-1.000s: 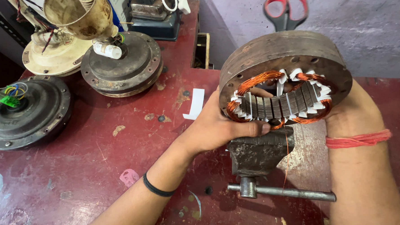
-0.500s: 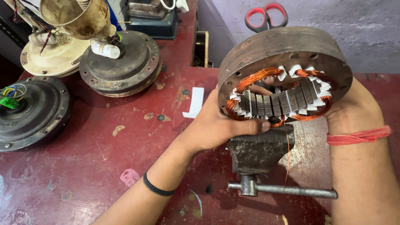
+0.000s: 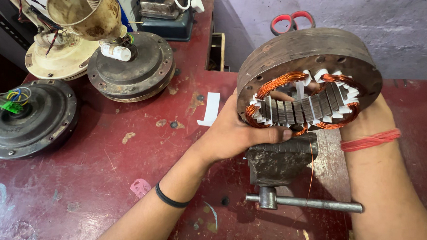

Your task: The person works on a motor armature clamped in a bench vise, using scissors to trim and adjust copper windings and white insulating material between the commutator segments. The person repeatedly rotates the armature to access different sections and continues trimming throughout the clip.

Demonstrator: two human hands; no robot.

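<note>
Both my hands hold a round rusty motor stator (image 3: 302, 54) with copper windings (image 3: 277, 82) and white insulation paper around its laminated core. My left hand (image 3: 232, 133) grips its lower left rim, the thumb lying along the bottom edge. On the right side my right hand (image 3: 367, 119), with a red thread on the wrist, is mostly hidden behind the stator. The stator sits tilted toward me, just above a small grey bench vise (image 3: 279, 161) with a steel handle bar (image 3: 306, 202). A thin copper wire hangs down from the winding.
On the dark red workbench (image 3: 125, 169) lie dark round fan motor housings at the left (image 3: 28, 121) and back (image 3: 131, 71), a cream housing (image 3: 57, 60), and a brass-coloured cup (image 3: 86, 9). Red-handled scissors (image 3: 292, 20) hang at the back wall. A white paper strip (image 3: 210, 109) lies mid-table.
The stator has stayed in my hands over the vise, shifting only slightly; the view has tilted a little.
</note>
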